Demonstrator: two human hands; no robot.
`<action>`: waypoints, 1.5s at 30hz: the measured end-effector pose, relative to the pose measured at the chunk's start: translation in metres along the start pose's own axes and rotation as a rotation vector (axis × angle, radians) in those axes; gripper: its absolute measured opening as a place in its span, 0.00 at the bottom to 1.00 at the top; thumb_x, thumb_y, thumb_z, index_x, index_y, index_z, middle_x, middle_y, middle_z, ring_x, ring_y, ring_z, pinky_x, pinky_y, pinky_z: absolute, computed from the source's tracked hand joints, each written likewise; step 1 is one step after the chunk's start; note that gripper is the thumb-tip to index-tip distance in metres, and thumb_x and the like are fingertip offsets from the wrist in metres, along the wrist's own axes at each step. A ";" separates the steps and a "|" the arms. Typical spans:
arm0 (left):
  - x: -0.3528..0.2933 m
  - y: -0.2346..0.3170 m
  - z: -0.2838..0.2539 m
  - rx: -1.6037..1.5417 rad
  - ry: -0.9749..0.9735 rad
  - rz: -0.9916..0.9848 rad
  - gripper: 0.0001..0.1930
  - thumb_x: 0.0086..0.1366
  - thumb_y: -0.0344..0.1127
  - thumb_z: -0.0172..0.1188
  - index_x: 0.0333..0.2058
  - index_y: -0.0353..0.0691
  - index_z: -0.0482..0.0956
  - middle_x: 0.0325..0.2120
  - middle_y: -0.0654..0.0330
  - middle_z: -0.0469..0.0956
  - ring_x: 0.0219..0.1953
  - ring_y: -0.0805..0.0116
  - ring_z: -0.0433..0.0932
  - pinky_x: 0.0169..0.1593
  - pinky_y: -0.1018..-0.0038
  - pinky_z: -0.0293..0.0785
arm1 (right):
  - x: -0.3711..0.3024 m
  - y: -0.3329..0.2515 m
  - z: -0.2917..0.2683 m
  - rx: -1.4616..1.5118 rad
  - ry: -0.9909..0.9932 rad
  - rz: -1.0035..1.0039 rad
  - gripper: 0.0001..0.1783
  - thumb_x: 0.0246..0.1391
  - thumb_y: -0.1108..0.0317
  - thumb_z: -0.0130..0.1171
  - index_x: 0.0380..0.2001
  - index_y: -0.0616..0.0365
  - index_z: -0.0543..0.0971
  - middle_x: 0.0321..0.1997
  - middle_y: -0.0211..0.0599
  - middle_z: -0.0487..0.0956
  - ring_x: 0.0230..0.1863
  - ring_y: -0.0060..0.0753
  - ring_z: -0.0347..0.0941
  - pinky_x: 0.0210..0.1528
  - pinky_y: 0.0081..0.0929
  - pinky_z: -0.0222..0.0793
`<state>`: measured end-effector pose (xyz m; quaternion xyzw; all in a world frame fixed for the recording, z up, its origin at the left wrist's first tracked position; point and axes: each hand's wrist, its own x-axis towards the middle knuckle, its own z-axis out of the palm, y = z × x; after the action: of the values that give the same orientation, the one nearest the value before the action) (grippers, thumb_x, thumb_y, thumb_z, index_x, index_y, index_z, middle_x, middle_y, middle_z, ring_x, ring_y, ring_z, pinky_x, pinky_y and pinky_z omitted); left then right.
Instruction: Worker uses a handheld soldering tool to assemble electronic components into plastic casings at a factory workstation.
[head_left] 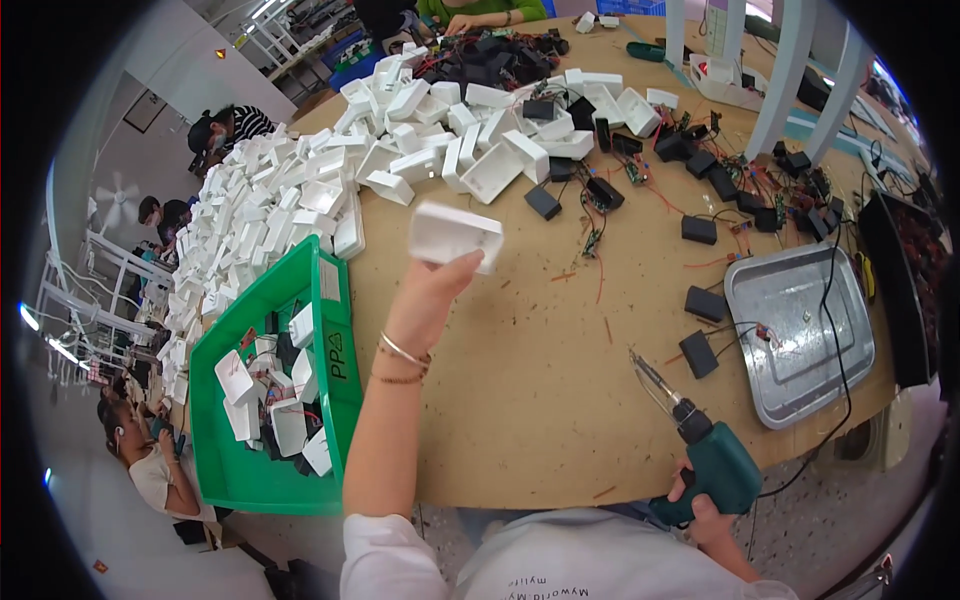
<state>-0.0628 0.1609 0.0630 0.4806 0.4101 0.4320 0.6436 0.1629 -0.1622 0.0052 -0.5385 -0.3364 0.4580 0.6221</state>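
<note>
My left hand (pixel 428 305) is closed on a white plastic housing (pixel 445 230), an open shallow box, held up over the middle of the table. The housing is slightly blurred. Down at the front edge, my right hand (pixel 706 515) wraps round the handle of a dark green soldering gun (pixel 726 465). Its long metal tip (pixel 655 380) points away from me and to the left. Beyond my left hand lies a large heap of white housings (pixel 290 200). Close to the soldering tip sits a black rectangular block (pixel 699 354) with thin wires.
A green crate (pixel 340 410) at the left holds housings and wired parts. To the right, a metal tray (pixel 740 300) has a black cord across it. Black blocks with circuit boards (pixel 720 180) lie behind, near white posts (pixel 785 80). Another person's hand (pixel 462 22) is at the far edge.
</note>
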 end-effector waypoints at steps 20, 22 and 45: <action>-0.117 -0.056 0.001 0.517 0.445 0.358 0.16 0.52 0.27 0.61 0.39 0.35 0.68 0.32 0.50 0.71 0.37 0.55 0.72 0.41 0.74 0.69 | -0.001 0.003 -0.001 -0.051 -0.079 -0.072 0.33 0.49 0.48 0.55 0.46 0.69 0.69 0.29 0.38 0.74 0.27 0.26 0.70 0.37 0.26 0.65; -0.118 -0.063 0.011 0.970 0.117 0.441 0.15 0.52 0.28 0.60 0.39 0.36 0.69 0.33 0.50 0.72 0.36 0.54 0.70 0.43 0.67 0.67 | -0.003 0.001 -0.004 -0.055 -0.101 0.033 0.33 0.49 0.48 0.55 0.46 0.69 0.69 0.29 0.38 0.74 0.27 0.26 0.70 0.39 0.27 0.64; 0.102 -0.049 0.056 1.357 -0.071 0.643 0.17 0.52 0.42 0.61 0.38 0.39 0.74 0.38 0.51 0.73 0.41 0.51 0.71 0.45 0.64 0.68 | -0.007 0.001 -0.001 -0.051 -0.061 0.040 0.33 0.49 0.49 0.56 0.47 0.69 0.68 0.33 0.39 0.75 0.28 0.26 0.71 0.37 0.26 0.65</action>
<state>0.0273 0.2348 0.0146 0.8815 0.4047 0.2353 0.0612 0.1610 -0.1685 0.0043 -0.5467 -0.3561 0.4779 0.5882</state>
